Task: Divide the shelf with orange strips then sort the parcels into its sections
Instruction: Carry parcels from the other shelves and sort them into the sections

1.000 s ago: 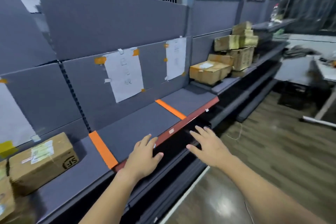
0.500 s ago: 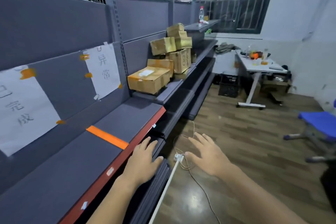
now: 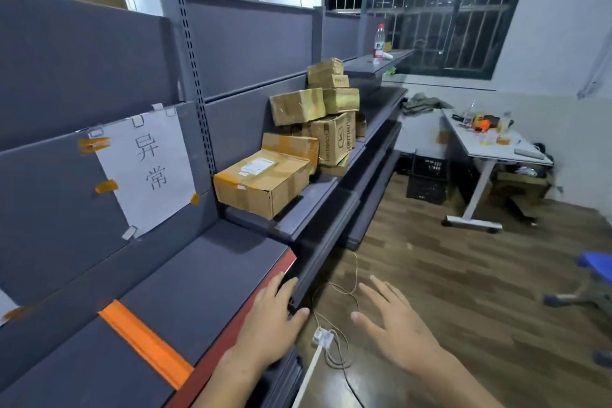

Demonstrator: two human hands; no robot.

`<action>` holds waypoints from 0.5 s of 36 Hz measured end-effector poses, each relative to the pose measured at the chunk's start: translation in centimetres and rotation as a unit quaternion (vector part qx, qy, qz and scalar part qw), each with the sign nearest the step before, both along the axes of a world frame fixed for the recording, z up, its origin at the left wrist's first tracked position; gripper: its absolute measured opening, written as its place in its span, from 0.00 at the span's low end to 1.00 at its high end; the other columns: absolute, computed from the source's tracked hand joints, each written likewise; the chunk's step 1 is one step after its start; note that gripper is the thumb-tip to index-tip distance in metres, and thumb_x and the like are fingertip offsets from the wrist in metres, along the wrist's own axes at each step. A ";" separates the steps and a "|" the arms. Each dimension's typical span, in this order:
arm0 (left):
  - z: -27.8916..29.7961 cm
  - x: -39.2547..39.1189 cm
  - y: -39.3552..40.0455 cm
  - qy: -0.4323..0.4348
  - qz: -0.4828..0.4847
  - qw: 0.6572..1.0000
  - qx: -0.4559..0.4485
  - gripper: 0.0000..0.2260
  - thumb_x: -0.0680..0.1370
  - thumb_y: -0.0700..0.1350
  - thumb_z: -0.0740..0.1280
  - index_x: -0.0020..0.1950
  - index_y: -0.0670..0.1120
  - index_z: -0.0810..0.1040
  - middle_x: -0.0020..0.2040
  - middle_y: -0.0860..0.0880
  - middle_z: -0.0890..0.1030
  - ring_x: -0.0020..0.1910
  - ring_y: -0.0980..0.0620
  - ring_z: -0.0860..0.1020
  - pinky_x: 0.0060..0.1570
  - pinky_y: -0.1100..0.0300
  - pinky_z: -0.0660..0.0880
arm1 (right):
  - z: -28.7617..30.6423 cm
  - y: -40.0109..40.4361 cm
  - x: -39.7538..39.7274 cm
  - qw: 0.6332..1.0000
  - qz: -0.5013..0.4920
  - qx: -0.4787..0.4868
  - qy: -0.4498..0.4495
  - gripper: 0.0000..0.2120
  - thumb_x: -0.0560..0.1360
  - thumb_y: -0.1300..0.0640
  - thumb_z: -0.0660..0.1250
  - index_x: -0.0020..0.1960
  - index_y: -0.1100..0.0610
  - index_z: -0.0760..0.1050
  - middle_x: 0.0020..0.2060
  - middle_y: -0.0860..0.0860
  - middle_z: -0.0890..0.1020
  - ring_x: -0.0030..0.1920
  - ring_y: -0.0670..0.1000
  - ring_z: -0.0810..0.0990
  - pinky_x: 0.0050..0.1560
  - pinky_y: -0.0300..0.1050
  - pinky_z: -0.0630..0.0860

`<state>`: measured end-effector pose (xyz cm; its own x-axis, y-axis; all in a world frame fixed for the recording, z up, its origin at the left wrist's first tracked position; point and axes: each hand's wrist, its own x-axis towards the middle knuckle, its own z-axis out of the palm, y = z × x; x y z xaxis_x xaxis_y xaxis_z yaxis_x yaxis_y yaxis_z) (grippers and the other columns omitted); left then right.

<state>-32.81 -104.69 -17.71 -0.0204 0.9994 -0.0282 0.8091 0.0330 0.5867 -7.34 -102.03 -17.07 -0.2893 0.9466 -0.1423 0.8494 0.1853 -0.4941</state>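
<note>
The grey shelf (image 3: 212, 275) runs along the left with a red front edge. An orange strip (image 3: 145, 341) crosses it near the bottom left. A white paper label (image 3: 149, 169) is taped to the back panel above the section right of the strip. Several cardboard parcels (image 3: 265, 185) are stacked on the adjoining shelf further along, the pile (image 3: 328, 109) rising toward the back. My left hand (image 3: 268, 325) is open, fingers spread over the red shelf edge. My right hand (image 3: 394, 328) hovers open above the floor, holding nothing.
A white power strip with a thin cable (image 3: 323, 338) lies on the wooden floor below my hands. A white desk (image 3: 490, 149) with clutter stands at the right, a black crate (image 3: 427, 179) beside it. A water bottle (image 3: 379, 43) stands on the top shelf. A blue stool (image 3: 592, 262) is at the far right.
My view has swung right along the shelf, so the first orange strip and the left parcels left the frame. The parcel pile is nearer. Both hands stay open and empty.
</note>
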 end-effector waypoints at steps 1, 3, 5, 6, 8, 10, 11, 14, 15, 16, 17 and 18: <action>-0.2 0.0 1.1 -0.003 0.007 1.000 -0.003 0.29 0.81 0.58 0.63 0.81 0.55 0.59 0.82 0.57 0.52 0.80 0.53 0.53 0.77 0.55 0.57 | -0.2 1.3 0.0 1.000 0.003 -0.008 -0.004 0.39 0.75 0.25 0.50 0.82 0.40 0.54 0.82 0.39 0.49 0.82 0.46 0.43 0.80 0.47 0.48; -0.6 0.1 3.3 -0.012 0.021 1.000 -0.008 0.29 0.82 0.58 0.63 0.81 0.55 0.58 0.82 0.57 0.52 0.80 0.53 0.52 0.78 0.54 0.56 | -0.5 4.1 -0.1 1.000 0.014 -0.016 -0.004 0.35 0.78 0.30 0.54 0.81 0.40 0.54 0.82 0.39 0.49 0.82 0.47 0.44 0.80 0.48 0.48; -0.9 0.2 5.4 -0.019 0.036 0.999 -0.010 0.29 0.82 0.58 0.62 0.81 0.56 0.57 0.82 0.57 0.52 0.80 0.52 0.53 0.77 0.52 0.57 | -0.9 7.2 0.0 0.999 0.026 -0.024 0.008 0.34 0.79 0.31 0.56 0.81 0.40 0.54 0.81 0.39 0.49 0.82 0.47 0.44 0.80 0.49 0.49; -1.0 0.2 6.5 -0.019 0.043 0.999 -0.009 0.29 0.82 0.58 0.62 0.81 0.56 0.57 0.82 0.57 0.52 0.80 0.51 0.53 0.77 0.52 0.58 | -1.0 8.7 0.0 0.999 0.029 -0.028 0.016 0.33 0.80 0.33 0.57 0.81 0.40 0.54 0.81 0.39 0.50 0.82 0.48 0.44 0.80 0.49 0.49; -1.1 0.3 8.7 -0.024 0.061 0.998 -0.010 0.29 0.82 0.58 0.62 0.81 0.57 0.57 0.82 0.57 0.52 0.80 0.51 0.54 0.76 0.53 0.58 | -1.3 11.7 0.2 0.998 0.039 -0.030 0.025 0.33 0.80 0.33 0.57 0.81 0.40 0.54 0.81 0.39 0.50 0.82 0.48 0.44 0.80 0.50 0.49; -0.8 0.5 11.0 -0.042 0.082 0.996 -0.008 0.29 0.82 0.58 0.63 0.81 0.56 0.58 0.82 0.57 0.52 0.80 0.51 0.54 0.76 0.53 0.58 | -1.5 14.7 0.3 0.998 0.054 -0.031 0.033 0.35 0.78 0.29 0.55 0.81 0.40 0.54 0.81 0.39 0.50 0.82 0.48 0.46 0.81 0.50 0.53; -0.6 0.6 12.1 -0.045 0.091 0.995 -0.007 0.29 0.82 0.58 0.63 0.81 0.55 0.58 0.82 0.57 0.52 0.80 0.52 0.54 0.76 0.53 0.58 | -1.5 16.1 0.4 0.997 0.059 -0.033 0.038 0.36 0.76 0.28 0.54 0.81 0.39 0.54 0.81 0.39 0.50 0.82 0.47 0.47 0.80 0.50 0.55; 0.4 1.0 15.0 -0.052 0.126 0.991 -0.003 0.29 0.82 0.58 0.62 0.81 0.56 0.57 0.82 0.58 0.52 0.80 0.53 0.53 0.76 0.54 0.57 | -1.0 20.3 0.6 0.995 0.082 -0.043 0.045 0.36 0.77 0.28 0.55 0.81 0.38 0.53 0.82 0.39 0.49 0.81 0.47 0.47 0.80 0.50 0.57; 0.7 1.1 15.9 -0.058 0.139 0.989 0.001 0.29 0.82 0.58 0.61 0.81 0.57 0.57 0.82 0.58 0.52 0.80 0.53 0.53 0.77 0.53 0.57 | -0.7 21.6 0.6 0.994 0.094 -0.043 0.043 0.35 0.78 0.29 0.55 0.81 0.38 0.53 0.82 0.39 0.49 0.82 0.47 0.47 0.80 0.50 0.56; 0.9 1.2 16.7 -0.060 0.152 0.987 0.005 0.29 0.82 0.59 0.61 0.81 0.58 0.56 0.81 0.59 0.52 0.80 0.53 0.53 0.77 0.53 0.57 | -0.4 23.0 0.5 0.993 0.105 -0.042 0.041 0.35 0.78 0.30 0.55 0.81 0.39 0.52 0.81 0.39 0.49 0.82 0.47 0.47 0.80 0.49 0.56; 1.0 1.2 17.7 -0.058 0.165 0.985 0.008 0.29 0.82 0.59 0.61 0.81 0.58 0.56 0.81 0.59 0.51 0.80 0.53 0.52 0.77 0.52 0.58 | -0.2 24.4 0.2 0.992 0.115 -0.040 0.040 0.35 0.78 0.30 0.55 0.82 0.39 0.52 0.81 0.39 0.49 0.81 0.47 0.47 0.79 0.49 0.57; 1.0 1.1 18.3 -0.056 0.173 0.983 0.009 0.29 0.82 0.60 0.61 0.81 0.59 0.56 0.81 0.60 0.51 0.80 0.53 0.52 0.77 0.52 0.58 | 0.1 25.4 0.0 0.991 0.122 -0.034 0.036 0.35 0.79 0.30 0.56 0.82 0.39 0.52 0.81 0.39 0.49 0.81 0.47 0.47 0.79 0.49 0.57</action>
<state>-31.73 -86.39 -16.71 -0.3567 0.9337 -0.0313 0.6823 0.2833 0.6739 -7.32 -76.62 -16.97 -0.5195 0.8365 -0.1744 0.7456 0.3440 -0.5708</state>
